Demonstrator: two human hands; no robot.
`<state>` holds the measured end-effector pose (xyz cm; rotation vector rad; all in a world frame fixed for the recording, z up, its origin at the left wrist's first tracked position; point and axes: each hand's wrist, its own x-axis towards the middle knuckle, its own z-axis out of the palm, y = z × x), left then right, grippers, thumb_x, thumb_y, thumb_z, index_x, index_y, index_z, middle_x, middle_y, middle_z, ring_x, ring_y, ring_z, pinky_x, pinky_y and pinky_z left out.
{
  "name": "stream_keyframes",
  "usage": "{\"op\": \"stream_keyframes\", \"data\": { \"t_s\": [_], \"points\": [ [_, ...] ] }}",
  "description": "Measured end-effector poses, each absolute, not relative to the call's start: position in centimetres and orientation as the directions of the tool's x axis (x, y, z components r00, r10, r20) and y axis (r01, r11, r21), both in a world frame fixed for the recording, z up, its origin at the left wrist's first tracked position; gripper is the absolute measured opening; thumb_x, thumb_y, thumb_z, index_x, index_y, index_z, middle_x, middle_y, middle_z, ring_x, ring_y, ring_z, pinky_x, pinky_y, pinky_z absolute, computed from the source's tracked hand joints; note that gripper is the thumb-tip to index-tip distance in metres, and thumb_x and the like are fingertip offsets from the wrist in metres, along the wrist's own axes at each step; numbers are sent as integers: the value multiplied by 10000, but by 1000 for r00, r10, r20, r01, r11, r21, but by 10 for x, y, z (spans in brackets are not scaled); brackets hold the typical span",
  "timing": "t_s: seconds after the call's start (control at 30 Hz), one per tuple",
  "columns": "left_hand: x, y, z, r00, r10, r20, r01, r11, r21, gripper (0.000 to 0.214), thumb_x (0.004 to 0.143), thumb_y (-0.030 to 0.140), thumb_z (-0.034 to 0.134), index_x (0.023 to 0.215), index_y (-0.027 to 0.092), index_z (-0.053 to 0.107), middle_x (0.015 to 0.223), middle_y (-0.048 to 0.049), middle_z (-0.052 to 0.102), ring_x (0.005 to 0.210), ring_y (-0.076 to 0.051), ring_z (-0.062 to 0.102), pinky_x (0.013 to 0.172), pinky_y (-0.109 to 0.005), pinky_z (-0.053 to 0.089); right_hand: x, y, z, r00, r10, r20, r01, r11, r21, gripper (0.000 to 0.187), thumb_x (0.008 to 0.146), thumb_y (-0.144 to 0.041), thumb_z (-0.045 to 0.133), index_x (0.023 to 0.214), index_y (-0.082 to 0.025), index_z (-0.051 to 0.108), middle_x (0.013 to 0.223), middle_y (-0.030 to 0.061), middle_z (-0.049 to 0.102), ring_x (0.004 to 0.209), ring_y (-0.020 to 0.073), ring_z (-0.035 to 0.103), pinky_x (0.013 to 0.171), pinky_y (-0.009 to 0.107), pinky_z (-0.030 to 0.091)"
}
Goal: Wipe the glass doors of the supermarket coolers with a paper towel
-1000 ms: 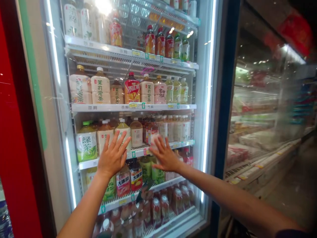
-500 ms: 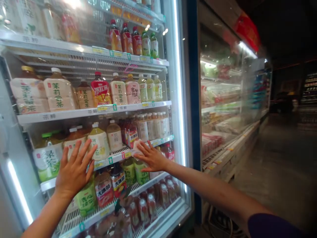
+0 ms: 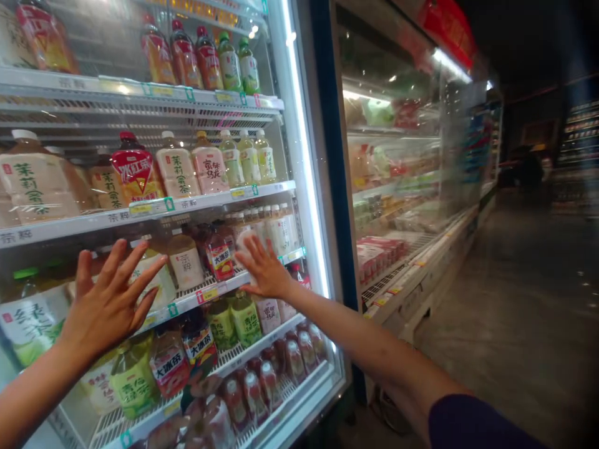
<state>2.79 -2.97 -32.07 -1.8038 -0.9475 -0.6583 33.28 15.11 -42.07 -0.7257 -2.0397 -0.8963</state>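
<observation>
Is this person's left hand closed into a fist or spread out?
Spread out: the left hand has its fingers apart and bottles visible between them.

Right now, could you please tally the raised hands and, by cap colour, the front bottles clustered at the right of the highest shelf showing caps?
Left hand and right hand: 2
Red-capped bottles: 3
Green-capped bottles: 2
Total: 7

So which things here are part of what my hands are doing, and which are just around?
In use: left hand; right hand; pale, blurred tissue or cloth at its fingers; glass front.

Just around: bottled drinks; shelves; neighbouring display case.
</observation>
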Motion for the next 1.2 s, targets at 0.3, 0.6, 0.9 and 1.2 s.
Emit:
{"op": "stream_keyframes", "data": {
  "t_s": [0.3, 0.6, 0.9, 1.2],
  "points": [
    [52, 14, -325, 610, 357, 708, 790, -204, -578, 662, 1006, 385, 474, 1618, 367, 220, 1718, -14, 182, 1589, -309, 171, 1290, -631, 86, 304, 135, -460, -429, 254, 867, 782, 584, 216, 1100, 867, -840, 481, 1672, -216, 65, 1742, 166, 12, 1598, 413, -63, 1261, 676, 89],
    [46, 14, -327, 624, 388, 679, 773, -174, -610, 754, 977, 346, 525, 1634, 353, 154, 1721, -29, 158, 1603, -263, 78, 1314, -578, 46, 259, 121, -397, -146, 301, 942, 861, 508, -29, 1062, 941, -761, 437, 1658, -189, -99, 1740, 170, -47, 1592, 418, -103, 1232, 732, 87],
    [22, -5, -314, 656, 394, 644, 738, -155, -656, 735, 998, 417, 494, 1634, 354, 129, 1715, -21, 178, 1603, -233, 13, 1311, -565, -40, 227, 96, -385, -420, 206, 884, 749, 628, 210, 962, 956, -726, 453, 1673, -230, 48, 1737, 153, -88, 1593, 416, -90, 1256, 695, 50],
    [-107, -80, -319, 515, 351, 782, 839, -19, -544, 732, 996, 391, 515, 1624, 403, 139, 1721, -11, 157, 1604, -259, 66, 1308, -584, -15, 168, 69, -376, -671, -33, 741, 513, 701, 495, 1033, 917, -756, 502, 1671, -224, 39, 1734, 177, -42, 1595, 422, -54, 1235, 732, 86]
  ]
}}
